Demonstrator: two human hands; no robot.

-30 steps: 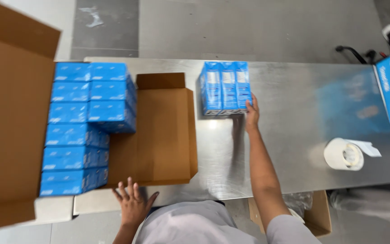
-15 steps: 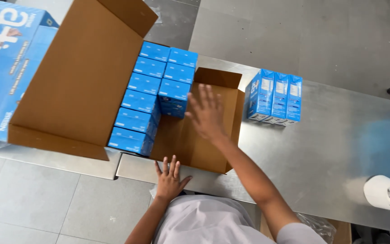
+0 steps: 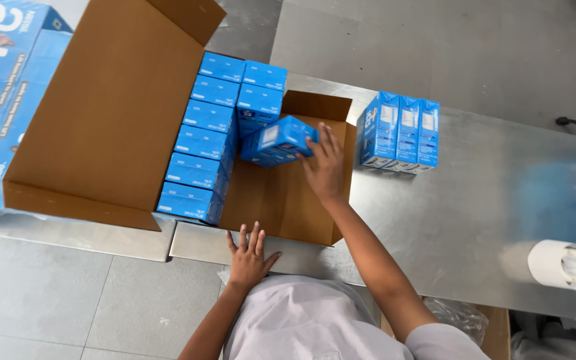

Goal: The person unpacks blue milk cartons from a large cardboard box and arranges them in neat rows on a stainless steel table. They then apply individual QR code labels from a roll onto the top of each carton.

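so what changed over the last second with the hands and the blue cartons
The right hand left the standing group of three cartons on the metal table, crossed to the open cardboard box and now presses a tilted blue carton inside it. The left hand stayed flat on the table edge; the three cartons stayed put.

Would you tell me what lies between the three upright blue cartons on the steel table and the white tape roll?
In the head view, only bare steel table lies between the three upright blue cartons and the white tape roll.
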